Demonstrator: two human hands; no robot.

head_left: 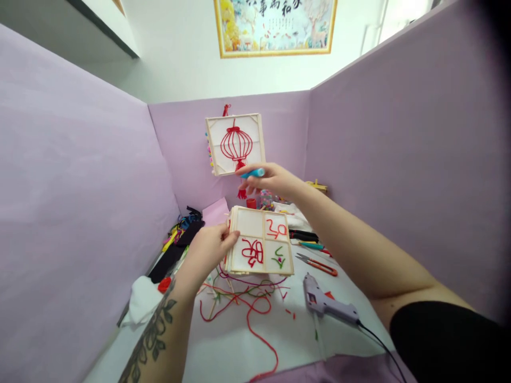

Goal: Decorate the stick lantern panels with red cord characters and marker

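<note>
My left hand (211, 243) grips the left edge of a box-like wooden-stick lantern (264, 239), thumb on its front. The facing panel has several panes: two with red cord shaped like characters, one with a green cord plant, and a blank one at upper left. Above it, my right hand (265, 180) is closed around a short blue tube (254, 173) with a pale end; its exact kind is unclear. Just behind the fingers hangs a square panel (236, 142) with a red cord lantern design, its lower edge partly covered by my hand.
A glue gun (329, 306) with a black cable lies at right, near orange-handled thread snips (318, 264). Loose red cord (261, 335) trails across the white table toward the front. Black strips (175, 255) and a white cloth (141, 300) lie left. Purple partitions (383, 149) enclose the table.
</note>
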